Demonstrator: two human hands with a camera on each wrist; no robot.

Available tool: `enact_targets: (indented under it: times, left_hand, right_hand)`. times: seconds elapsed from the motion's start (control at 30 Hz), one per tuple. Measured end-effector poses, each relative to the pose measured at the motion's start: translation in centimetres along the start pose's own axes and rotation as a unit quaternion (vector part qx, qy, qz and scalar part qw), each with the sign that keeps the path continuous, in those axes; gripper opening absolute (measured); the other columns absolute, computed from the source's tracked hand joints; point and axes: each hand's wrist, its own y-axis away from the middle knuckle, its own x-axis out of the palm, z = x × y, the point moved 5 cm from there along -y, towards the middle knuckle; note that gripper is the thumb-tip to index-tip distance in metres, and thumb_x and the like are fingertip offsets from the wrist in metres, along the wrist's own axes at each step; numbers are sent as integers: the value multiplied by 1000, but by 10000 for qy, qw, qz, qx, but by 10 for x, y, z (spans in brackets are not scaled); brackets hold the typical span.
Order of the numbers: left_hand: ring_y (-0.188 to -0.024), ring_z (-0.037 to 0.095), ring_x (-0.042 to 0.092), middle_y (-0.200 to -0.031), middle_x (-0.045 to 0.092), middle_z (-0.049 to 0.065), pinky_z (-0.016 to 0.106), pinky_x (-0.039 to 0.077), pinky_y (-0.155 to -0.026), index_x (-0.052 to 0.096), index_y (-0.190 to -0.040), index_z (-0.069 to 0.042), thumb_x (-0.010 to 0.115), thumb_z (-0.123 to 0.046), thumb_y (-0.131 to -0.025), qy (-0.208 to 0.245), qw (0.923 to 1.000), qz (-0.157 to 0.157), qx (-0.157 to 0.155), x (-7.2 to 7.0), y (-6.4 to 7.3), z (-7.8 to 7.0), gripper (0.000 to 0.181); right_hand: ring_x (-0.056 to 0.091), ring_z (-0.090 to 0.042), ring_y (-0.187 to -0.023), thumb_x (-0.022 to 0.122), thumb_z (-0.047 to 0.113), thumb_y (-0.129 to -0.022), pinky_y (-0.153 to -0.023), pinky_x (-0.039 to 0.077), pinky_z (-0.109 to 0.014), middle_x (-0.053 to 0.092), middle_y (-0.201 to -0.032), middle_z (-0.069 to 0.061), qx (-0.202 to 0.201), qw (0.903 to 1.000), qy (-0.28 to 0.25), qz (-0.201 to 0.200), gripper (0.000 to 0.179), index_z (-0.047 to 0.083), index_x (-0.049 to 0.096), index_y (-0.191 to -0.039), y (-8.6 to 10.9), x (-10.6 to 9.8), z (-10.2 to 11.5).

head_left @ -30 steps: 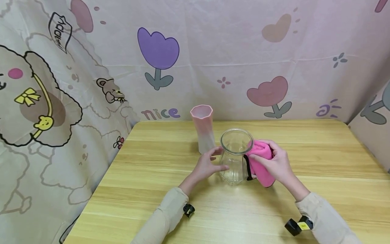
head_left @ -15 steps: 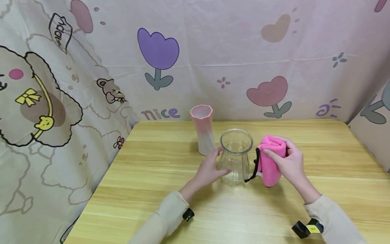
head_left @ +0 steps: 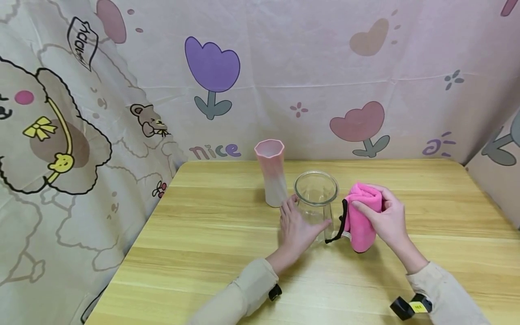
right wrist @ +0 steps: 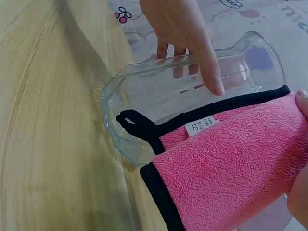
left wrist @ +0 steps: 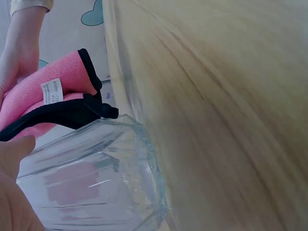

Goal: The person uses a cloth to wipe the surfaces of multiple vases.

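A clear glass vase (head_left: pixel 316 192) with a thick round rim stands upright on the table. My left hand (head_left: pixel 298 228) holds its near left side, thumb across the front and fingers round the far left; in the right wrist view the left hand's fingers (right wrist: pixel 180 60) show through the glass. In my right hand (head_left: pixel 390 215) is a folded pink towel (head_left: pixel 363 219) with black edging, pinched between thumb and fingers. The towel hangs just right of the vase, its black loop (right wrist: pixel 137 122) dangling close to the glass. A white label (left wrist: pixel 52 91) shows on the towel.
A tall pink-and-white vase (head_left: pixel 273 174) stands behind and left of the glass one, close to my left fingertips. The wooden table (head_left: pixel 195 225) meets a patterned curtain (head_left: pixel 260 81) at the back and left.
My right hand has drawn the towel away from the glass vase to the right. My left hand has moved right and round the near side of the vase. The vases stay put.
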Motion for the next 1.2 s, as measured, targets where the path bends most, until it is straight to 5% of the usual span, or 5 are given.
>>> enact_targets:
  times: [0.27,0.57,0.67,0.93,1.2]
  left_hand:
    - [-103,22,47,-117,44,8,35,46,-88,36,-127,-3,79,-54,-56,228,9996,149,115,-1,-5,3,97]
    - [-111,24,48,-122,48,7,44,42,-93,36,-130,-9,81,-47,-59,1210,9831,1371,88,-6,-19,20,92]
    - [-116,22,45,-126,48,5,45,37,-98,36,-132,-14,83,-38,-60,1587,9684,1918,155,-5,-27,26,89]
    - [-131,25,29,-141,37,1,50,22,-107,31,-140,-15,80,-13,-65,2563,9098,3181,728,-3,-46,31,89]
    - [-134,23,25,-144,34,0,42,19,-110,29,-141,-18,75,-6,-69,2707,8840,3670,1033,-1,-53,31,87]
  right_hand:
    - [61,1,-77,74,2,-72,-59,52,-16,61,-92,23,24,9999,140,-2,44,-1,58,-113,1,1,-3]
    - [60,2,-76,74,3,-72,-59,52,-15,61,-91,24,-10,9996,271,70,44,-1,58,-113,-1,0,-5]
    - [60,3,-77,75,3,-72,-60,51,-15,60,-92,25,-14,9994,333,101,44,-1,58,-113,-1,-1,-6]
    - [59,3,-75,75,5,-73,-58,52,-15,59,-92,26,70,9988,436,230,46,-1,56,-115,1,-1,-6]
    - [60,3,-75,75,9,-74,-58,53,-18,58,-91,26,158,9982,430,392,48,-1,55,-116,3,2,-10]
